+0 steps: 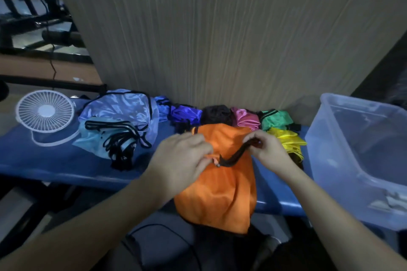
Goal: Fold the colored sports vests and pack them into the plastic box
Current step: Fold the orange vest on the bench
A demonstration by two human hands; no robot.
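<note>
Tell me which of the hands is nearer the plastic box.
Right. The right hand pinches the orange vest's dark strap, just left of the plastic box. The left hand grips the vest farther left.

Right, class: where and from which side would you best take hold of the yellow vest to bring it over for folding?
Grip the yellow vest at its near edge, probably coming from the front right. It lies crumpled by the orange vest, with the green vest behind it and the plastic box to its right, so that side is most open.
</note>
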